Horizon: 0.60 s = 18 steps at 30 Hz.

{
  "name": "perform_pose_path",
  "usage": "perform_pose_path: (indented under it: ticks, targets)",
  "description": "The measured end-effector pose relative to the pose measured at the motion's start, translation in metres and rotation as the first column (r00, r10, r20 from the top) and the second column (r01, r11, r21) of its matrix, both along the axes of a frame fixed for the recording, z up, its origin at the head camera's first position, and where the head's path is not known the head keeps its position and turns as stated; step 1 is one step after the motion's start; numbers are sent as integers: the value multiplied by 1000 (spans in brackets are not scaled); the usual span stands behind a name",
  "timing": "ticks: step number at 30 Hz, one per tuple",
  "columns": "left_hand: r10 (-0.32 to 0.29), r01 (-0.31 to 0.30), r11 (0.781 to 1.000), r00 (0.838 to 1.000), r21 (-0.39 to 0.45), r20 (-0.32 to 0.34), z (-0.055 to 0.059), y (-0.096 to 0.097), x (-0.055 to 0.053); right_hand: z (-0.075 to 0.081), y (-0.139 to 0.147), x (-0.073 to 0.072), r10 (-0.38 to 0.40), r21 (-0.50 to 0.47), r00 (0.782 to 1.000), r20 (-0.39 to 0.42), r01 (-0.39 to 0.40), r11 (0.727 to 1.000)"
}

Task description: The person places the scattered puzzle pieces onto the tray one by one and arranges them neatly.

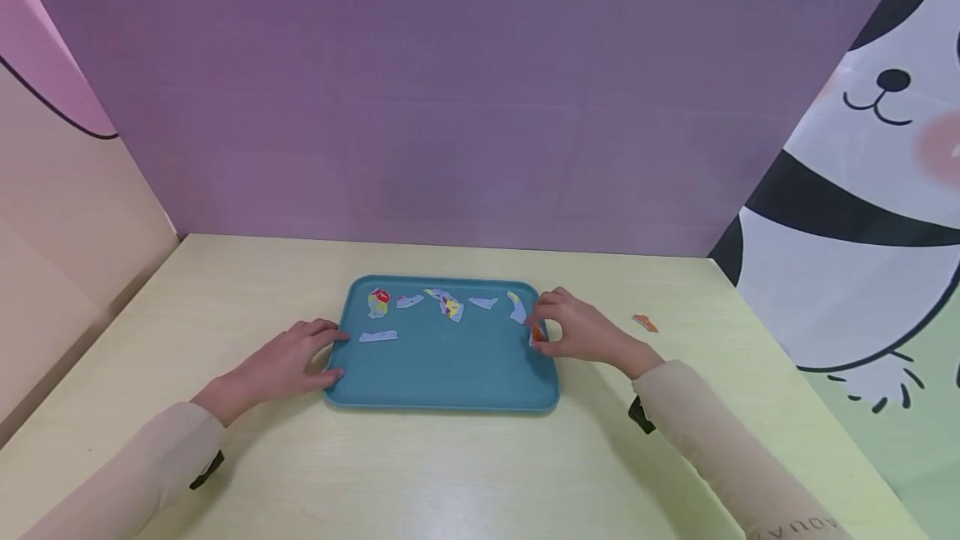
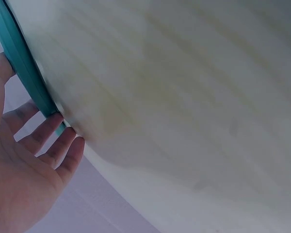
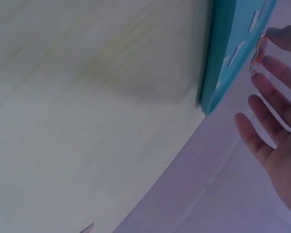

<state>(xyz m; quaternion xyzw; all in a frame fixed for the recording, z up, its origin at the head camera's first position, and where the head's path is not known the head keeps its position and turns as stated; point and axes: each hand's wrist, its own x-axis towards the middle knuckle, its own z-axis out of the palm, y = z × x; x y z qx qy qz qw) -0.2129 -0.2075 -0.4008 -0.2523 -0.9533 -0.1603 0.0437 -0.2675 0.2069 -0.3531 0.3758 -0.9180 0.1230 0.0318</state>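
Note:
My right hand (image 1: 577, 330) pinches a small, irregular orange-and-white flat piece (image 1: 537, 333) between thumb and fingertips, at the right edge of a teal tray (image 1: 442, 373). In the right wrist view the thin flat piece (image 3: 258, 54) is seen nearly edge-on, close over the tray. Fairly straight fingers of my left hand (image 1: 288, 361) touch the tray's left rim; the left wrist view has thumb and fingertips against that rim (image 2: 26, 68). On the tray lie several printed flat pieces, among them a red-and-yellow one (image 1: 378, 302), a yellow-patterned one (image 1: 450, 307) and a pale strip (image 1: 378, 336).
Another orange flat piece (image 1: 645, 323) lies on the light wooden table (image 1: 420, 473), right of the tray. A purple backdrop (image 1: 450, 107) rises behind the table, and a panda-printed panel (image 1: 862, 190) stands along the right side.

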Motion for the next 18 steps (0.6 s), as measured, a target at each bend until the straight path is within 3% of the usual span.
perform_pose_path:
  ticks: [12, 18]
  targets:
    - [1, -1, 1000, 1000, -4, 3, 0, -1, 0, -6, -40, -15, 91, 29, 995, -41, -90, 996]
    - [3, -3, 1000, 1000, 0, -5, 2, 0, 2, -4, -61, -21, 115, 39, 993, 15, -115, 993]
